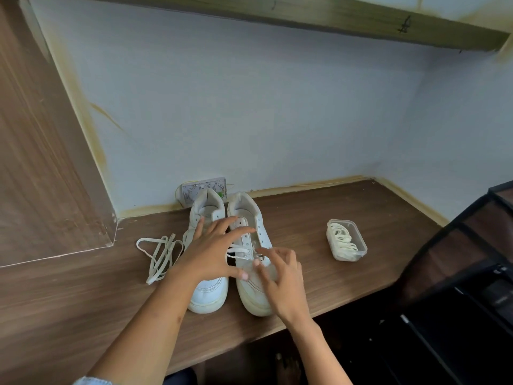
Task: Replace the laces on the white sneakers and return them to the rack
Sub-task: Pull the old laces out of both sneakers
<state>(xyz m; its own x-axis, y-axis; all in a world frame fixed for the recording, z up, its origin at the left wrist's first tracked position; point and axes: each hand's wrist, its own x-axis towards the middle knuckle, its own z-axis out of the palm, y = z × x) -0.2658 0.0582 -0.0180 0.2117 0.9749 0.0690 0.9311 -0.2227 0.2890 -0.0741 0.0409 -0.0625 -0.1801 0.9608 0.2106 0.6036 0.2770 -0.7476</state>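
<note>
Two white sneakers stand side by side near the middle of the counter, toes toward the person, heels toward the wall, long axes running front to back. The left sneaker looks unlaced; the right sneaker keeps a few lace crossings low on its tongue. The left hand hovers spread over both shoes, fingers extended, gripping nothing. The right hand has loosely bent fingers at the lowest eyelets; whether it pinches the lace I cannot tell. A pulled lace lies left; a tub of laces sits right. Best to steady the shoe and draw each crossing out evenly.
</note>
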